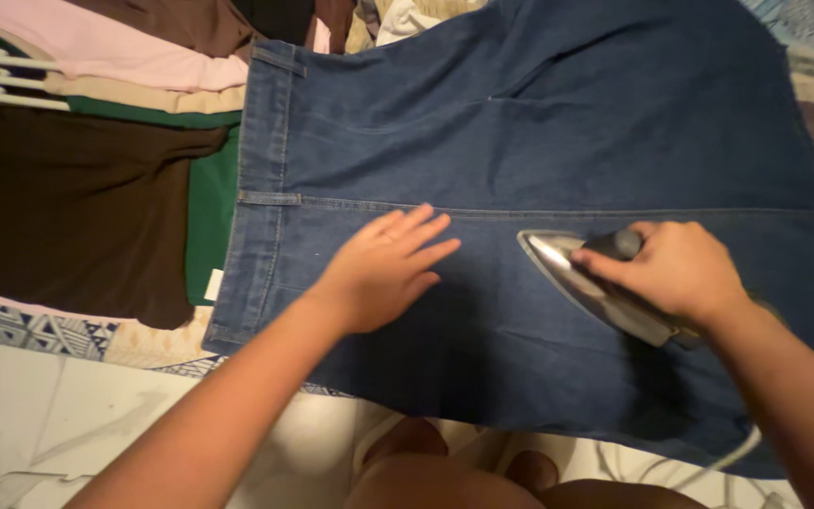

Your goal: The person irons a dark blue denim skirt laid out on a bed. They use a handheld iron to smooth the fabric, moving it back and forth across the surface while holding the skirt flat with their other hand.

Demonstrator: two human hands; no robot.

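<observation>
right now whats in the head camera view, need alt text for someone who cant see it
A person presses a dark blue denim garment spread flat: the right hand grips a silver iron on the fabric, and the left hand lies flat on the denim beside it. Folded clothes in brown, green and pink lie at the left.

Soft, dim indoor light and a slightly fuzzy picture

The light is warm and not strong. The metal iron (595, 283) has a small bright shine on its tip. A dark shadow lies on the blue jeans (558, 132) below the arms. The brown cloth (68, 217) looks almost black. Edges look a bit soft and bent.
</observation>
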